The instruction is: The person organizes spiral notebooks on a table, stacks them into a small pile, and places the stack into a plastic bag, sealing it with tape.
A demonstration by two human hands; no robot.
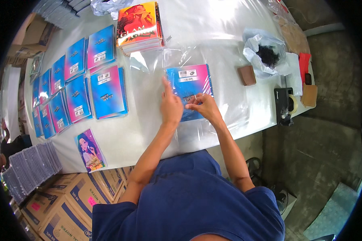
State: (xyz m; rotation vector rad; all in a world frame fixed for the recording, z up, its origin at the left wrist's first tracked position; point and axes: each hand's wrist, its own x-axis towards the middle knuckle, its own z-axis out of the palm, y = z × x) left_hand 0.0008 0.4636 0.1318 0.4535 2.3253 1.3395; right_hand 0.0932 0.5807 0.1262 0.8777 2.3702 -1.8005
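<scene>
We're wrapping, it seems: notebook (194, 86) at twelve o'clock, left hand (171, 105) straight-fingered at its eight, right hand (207, 107) narrow at four, hold unclear; next calls for taut film (230, 89).

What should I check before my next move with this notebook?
1. Blue-and-pink notebook flat on the table: ok.
2. Left hand at the notebook's left side: ok.
3. Right hand gripping the clear film: cannot tell; thumb and fingertip are close together, but the film is see-through.
4. Film smooth: not ok, creases show right of the notebook.
5. Black dispenser away from the table's edge: not ok, it's at the edge.
</scene>
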